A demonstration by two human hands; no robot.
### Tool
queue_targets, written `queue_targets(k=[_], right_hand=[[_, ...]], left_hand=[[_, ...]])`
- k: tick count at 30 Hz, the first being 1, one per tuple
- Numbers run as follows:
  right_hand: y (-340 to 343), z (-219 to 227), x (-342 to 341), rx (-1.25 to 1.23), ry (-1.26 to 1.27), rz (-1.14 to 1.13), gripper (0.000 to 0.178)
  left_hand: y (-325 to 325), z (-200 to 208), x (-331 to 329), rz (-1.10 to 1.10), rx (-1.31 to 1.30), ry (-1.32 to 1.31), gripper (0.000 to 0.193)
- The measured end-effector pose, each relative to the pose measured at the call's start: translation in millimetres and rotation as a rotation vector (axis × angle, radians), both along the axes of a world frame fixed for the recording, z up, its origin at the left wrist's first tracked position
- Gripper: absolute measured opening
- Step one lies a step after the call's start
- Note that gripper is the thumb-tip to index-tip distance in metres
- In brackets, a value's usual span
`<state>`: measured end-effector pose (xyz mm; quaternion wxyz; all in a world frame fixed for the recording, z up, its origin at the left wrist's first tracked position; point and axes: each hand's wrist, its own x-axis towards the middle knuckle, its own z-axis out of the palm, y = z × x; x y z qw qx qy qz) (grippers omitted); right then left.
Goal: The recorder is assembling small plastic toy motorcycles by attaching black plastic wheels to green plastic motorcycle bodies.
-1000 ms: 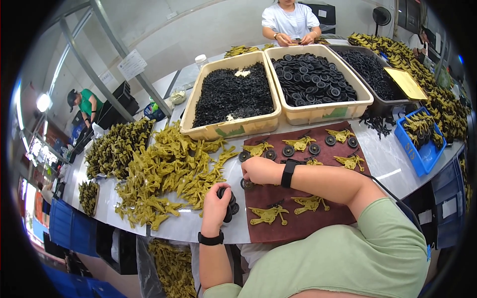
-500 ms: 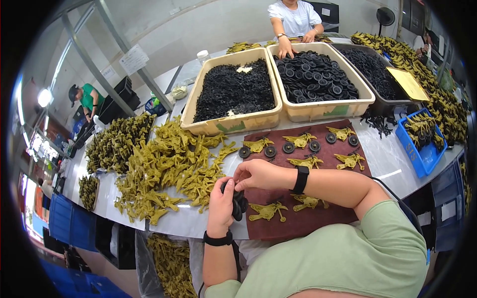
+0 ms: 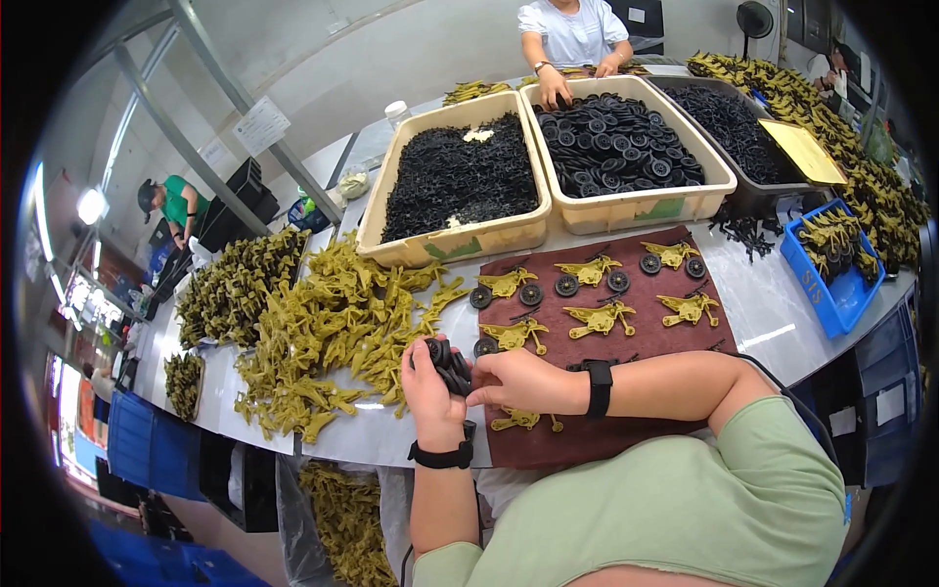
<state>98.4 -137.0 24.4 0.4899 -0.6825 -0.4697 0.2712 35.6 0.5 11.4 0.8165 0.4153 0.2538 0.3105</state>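
Observation:
My left hand (image 3: 430, 398) is closed round a bunch of small black toy wheels (image 3: 448, 366), held up over the front edge of the table. Against the lower right of that bunch are the bent fingers of my right hand (image 3: 518, 383), pressed together; whether a wheel is between them is hidden. Under my right forearm lies a maroon mat (image 3: 548, 450). On it, yellow-green toy motorcycle bodies (image 3: 599, 319) lie in rows, with black wheels beside the far-row ones. A single wheel (image 3: 486, 346) sits left of the second row's first body.
Loose yellow-green bodies (image 3: 323, 333) are heaped to the left. Beyond the mat stand a cream tub of wheels (image 3: 646, 207), another of small black parts (image 3: 455, 245), and a dark bin (image 3: 758, 186). A blue basket (image 3: 831, 318) is at right. Across the table, a co-worker's hand (image 3: 555, 88) reaches into the wheels.
A wheel now lies at the left of the second row. My right hand has shifted slightly right and down, and the bunch of wheels in my left hand has tilted into view.

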Motion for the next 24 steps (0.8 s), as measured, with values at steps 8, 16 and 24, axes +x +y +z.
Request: queue_targets(k=[8,16,24], right_hand=[[15,2,11,0.283,-0.104,-0.317,0.027],[13,14,49,0.072,0.207,-0.028,0.019],[0,21,51,-0.063,0.177,-0.076,0.021]], left_hand=[[-3,-1,-17,-0.134,0.174,0.021,0.023],[-14,1,-23,-0.361,0.120,0.056,0.030],[-15,-5,-16,-0.407,0.206,0.073,0.032]])
